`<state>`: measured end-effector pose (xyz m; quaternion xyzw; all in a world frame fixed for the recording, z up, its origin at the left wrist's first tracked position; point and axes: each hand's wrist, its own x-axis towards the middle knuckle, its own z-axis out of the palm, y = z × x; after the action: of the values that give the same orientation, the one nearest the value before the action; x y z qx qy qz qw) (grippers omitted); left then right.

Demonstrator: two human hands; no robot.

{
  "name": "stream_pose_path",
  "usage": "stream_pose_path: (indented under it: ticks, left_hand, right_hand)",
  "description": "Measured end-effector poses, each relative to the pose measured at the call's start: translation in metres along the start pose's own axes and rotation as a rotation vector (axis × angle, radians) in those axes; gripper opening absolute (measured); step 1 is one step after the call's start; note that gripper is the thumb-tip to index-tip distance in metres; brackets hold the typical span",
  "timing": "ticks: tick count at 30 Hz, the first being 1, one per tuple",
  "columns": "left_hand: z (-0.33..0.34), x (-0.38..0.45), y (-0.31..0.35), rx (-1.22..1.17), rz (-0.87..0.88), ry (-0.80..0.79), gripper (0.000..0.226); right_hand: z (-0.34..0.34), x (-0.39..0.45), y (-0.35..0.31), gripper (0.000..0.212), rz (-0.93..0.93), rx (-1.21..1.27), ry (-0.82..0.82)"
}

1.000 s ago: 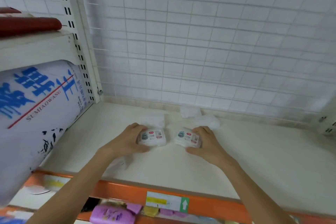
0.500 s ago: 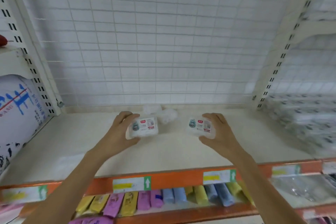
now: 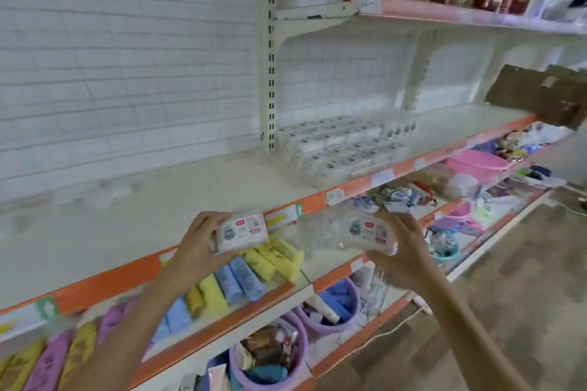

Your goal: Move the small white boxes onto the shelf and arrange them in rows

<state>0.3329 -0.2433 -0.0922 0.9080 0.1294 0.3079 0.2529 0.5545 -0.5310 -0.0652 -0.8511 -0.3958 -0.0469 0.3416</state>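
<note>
Right now, seen from my head camera, my left hand (image 3: pixel 193 255) grips one small white box (image 3: pixel 242 232) by its left end, fingers curled over its top and thumb beneath. My right hand (image 3: pixel 402 255) grips a second small white box (image 3: pixel 365 230) at its right end, and crinkled clear plastic wrap (image 3: pixel 313 236) trails off that box toward the first. Both boxes are held in the air side by side, apart from each other, in front of the orange edge of the cream shelf (image 3: pixel 165 200). Farther right on the same shelf level, past a white slotted upright (image 3: pixel 269 51), a wrapped block of more white boxes (image 3: pixel 341 149) sits in rows. One shelf below, rolls in yellow, blue and purple (image 3: pixel 241 273) lie side by side, and purple baskets (image 3: pixel 333 311) of goods stand lower still. Much of this is motion-blurred
</note>
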Motion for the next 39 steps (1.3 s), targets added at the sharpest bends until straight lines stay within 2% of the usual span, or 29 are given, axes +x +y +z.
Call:
stream_pose_path:
  ticks: [9, 14, 16, 20, 23, 26, 29, 30, 35, 39]
  left_hand:
    - [0.113, 0.037, 0.08, -0.052, 0.017, -0.146, 0.063]
    - [0.151, 0.072, 0.103, -0.087, 0.006, -0.245, 0.074]
    - [0.164, 0.093, 0.107, -0.111, 0.019, -0.246, 0.068]
    - [0.188, 0.15, 0.111, -0.118, 0.064, -0.205, 0.066]
    - [0.201, 0.203, 0.112, -0.109, 0.067, -0.144, 0.062]
    - [0.211, 0.254, 0.107, -0.043, 0.025, -0.108, 0.07]
    - [0.215, 0.298, 0.101, 0.016, 0.007, -0.1, 0.086]
    - [0.218, 0.31, 0.099, 0.037, -0.001, -0.102, 0.09]
    - [0.233, 0.36, 0.086, 0.134, -0.118, -0.159, 0.07]
    - [0.243, 0.389, 0.082, 0.213, -0.193, -0.186, 0.081]
  right_hand:
    - [-0.065, -0.069, 0.104, 0.065, 0.161, -0.011, 0.126]
    - [-0.072, -0.066, 0.148, 0.072, 0.208, 0.035, 0.155]
    - [-0.074, -0.051, 0.165, 0.072, 0.238, 0.026, 0.142]
    - [-0.082, 0.001, 0.197, 0.067, 0.244, 0.023, 0.104]
    - [-0.092, 0.055, 0.217, 0.068, 0.176, 0.001, 0.082]
    - [-0.105, 0.117, 0.227, 0.069, 0.125, -0.012, 0.032]
    - [-0.112, 0.175, 0.235, 0.07, 0.062, 0.022, 0.048]
    - [-0.112, 0.193, 0.237, 0.069, 0.039, 0.024, 0.054]
    - [-0.102, 0.278, 0.248, 0.067, -0.012, 0.094, -0.053]
    - [-0.081, 0.354, 0.256, 0.068, -0.076, 0.161, -0.163]
